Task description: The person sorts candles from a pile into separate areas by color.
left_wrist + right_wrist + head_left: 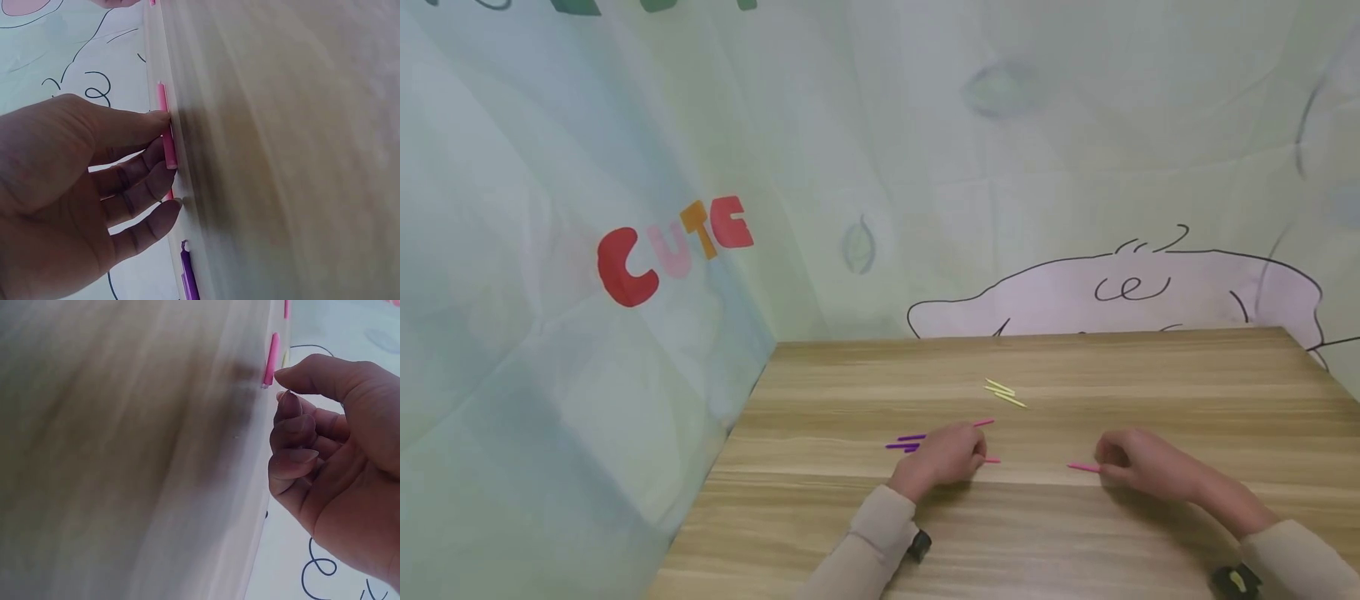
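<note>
My left hand [950, 454] pinches a pink candle [167, 147] between thumb and finger, low over the wooden table [820, 525]. A second pink candle [984, 422] lies just beyond that hand, and several purple candles [901, 446] lie to its left, partly hidden by it. Farther right, my right hand [1146, 462] has its thumb and index tips apart at the wick end of another pink candle [272, 359]. Its other fingers are loosely curled. Whether the thumb touches this candle is hard to tell.
Several pale yellow candles [1004, 393] lie farther back on the table. Behind the table hangs a printed cloth [880, 183] with drawings, and the lettering "CUTE" [628, 267] stands at the left. Dark wrist devices [919, 546] sit at both sleeves.
</note>
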The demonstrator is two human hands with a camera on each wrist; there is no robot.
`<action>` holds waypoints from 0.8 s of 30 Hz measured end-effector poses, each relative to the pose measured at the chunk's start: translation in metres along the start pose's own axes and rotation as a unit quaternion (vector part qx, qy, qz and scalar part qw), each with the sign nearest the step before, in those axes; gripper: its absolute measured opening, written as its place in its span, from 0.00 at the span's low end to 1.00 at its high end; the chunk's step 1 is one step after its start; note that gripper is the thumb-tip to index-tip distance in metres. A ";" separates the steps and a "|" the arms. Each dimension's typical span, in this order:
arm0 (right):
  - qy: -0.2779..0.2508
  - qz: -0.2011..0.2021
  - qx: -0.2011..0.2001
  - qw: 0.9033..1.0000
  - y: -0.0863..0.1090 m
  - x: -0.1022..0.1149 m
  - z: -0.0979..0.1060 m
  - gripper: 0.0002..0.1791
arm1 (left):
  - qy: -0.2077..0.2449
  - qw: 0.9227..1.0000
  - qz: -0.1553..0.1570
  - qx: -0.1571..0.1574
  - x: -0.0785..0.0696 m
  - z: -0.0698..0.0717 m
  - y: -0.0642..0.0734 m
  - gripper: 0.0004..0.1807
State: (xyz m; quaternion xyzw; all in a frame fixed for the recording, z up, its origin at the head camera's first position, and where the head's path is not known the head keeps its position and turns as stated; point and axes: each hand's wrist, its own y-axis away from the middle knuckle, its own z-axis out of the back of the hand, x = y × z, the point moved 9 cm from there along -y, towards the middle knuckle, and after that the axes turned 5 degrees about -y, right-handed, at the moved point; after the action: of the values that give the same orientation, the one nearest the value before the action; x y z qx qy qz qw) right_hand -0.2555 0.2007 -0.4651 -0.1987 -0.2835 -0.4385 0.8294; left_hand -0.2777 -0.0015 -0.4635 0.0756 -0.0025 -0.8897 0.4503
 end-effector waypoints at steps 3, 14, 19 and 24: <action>0.006 0.007 -0.009 1.000 -0.003 0.005 0.002 0.09 | 0.002 1.000 0.004 0.003 0.001 0.000 0.000 0.08; 0.018 0.031 -0.014 0.999 -0.024 0.028 0.000 0.16 | 0.000 1.000 0.000 -0.003 0.000 -0.001 0.000 0.09; 0.014 0.027 0.005 1.000 -0.036 0.034 -0.007 0.16 | 0.009 1.000 0.005 -0.001 0.002 -0.002 0.001 0.09; 0.019 0.031 0.012 0.999 -0.047 0.042 -0.011 0.15 | 0.013 1.000 0.003 -0.003 0.002 0.000 0.001 0.08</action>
State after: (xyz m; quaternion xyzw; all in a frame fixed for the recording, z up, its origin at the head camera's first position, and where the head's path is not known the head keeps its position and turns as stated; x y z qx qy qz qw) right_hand -0.2723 0.1432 -0.4427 -0.1888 -0.2668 -0.4125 0.8503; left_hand -0.2777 -0.0038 -0.4640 0.0859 0.0056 -0.8871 0.4535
